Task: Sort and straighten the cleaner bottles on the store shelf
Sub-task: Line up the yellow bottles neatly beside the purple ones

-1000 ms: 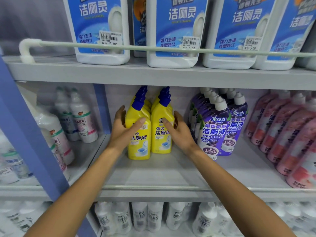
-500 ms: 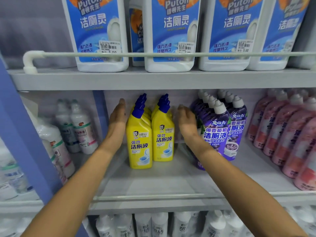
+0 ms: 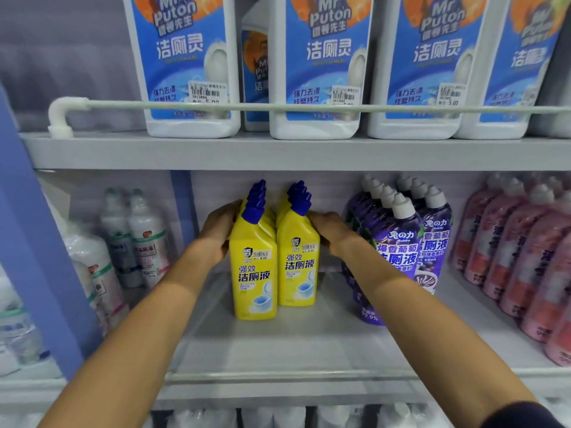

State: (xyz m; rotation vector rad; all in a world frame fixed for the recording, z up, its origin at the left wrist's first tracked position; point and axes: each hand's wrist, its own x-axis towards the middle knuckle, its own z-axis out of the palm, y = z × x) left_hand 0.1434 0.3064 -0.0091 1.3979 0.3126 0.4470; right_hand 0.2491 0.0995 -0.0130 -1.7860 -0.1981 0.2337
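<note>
a blue upright post [image 3: 40, 242] stood at the far left of the store shelving, with white plastic bottles wearing green and pink labels [image 3: 148, 242] just beyond it. the person's left hand [image 3: 216, 233] pressed on the left flank of two rows of yellow plastic cleaner bottles with blue angled caps [image 3: 253, 273], which stood upright on the grey middle shelf [image 3: 293, 344], the rows touching. the right hand [image 3: 330, 230] pressed on the right flank, so the hands were apart with the rows between them; their fingertips were hidden behind the front bottles. just right stood purple bottles with white caps [image 3: 401, 239], then pink bottles [image 3: 525, 257]. above, white blue-labelled jugs [image 3: 315, 72] sat behind a pale rail [image 3: 278, 107].
</note>
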